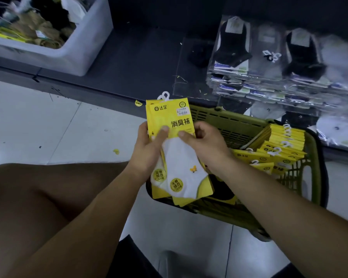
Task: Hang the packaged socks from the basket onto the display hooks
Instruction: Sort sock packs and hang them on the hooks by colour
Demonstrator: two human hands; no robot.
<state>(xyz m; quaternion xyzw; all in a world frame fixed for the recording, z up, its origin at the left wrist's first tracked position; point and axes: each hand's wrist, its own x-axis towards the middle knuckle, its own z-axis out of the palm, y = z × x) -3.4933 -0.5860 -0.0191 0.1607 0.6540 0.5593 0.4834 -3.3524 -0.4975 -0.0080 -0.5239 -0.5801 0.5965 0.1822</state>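
- I am holding a small stack of yellow sock packs (169,113) upright in front of me, above the near left corner of the green basket (229,122).
- My left hand (147,151) is gripping the stack from its left edge, thumb pressing on the front card and fingers curling behind it.
- My right hand (206,146) is gripping the same stack from its right edge, thumb lying on the front beside my left thumb, the other fingers wrapping round the side.
- The front pack is showing a white sock with a small yellow butterfly, and white plastic hangers (164,96) are sticking up from the top of the stack.
- More yellow packs (279,146) are lying in rows inside the basket, which is sitting on the pale tiled floor (68,127) to my right.
- Clear bagged socks (269,63), black and white, are overlapping in rows on the display beyond the basket; I cannot tell what is carrying them.
- A white bin (82,55) of loose goods is resting on the dark shelf base (141,63) at the upper left.
- My bare knee (48,197) is filling the lower left.
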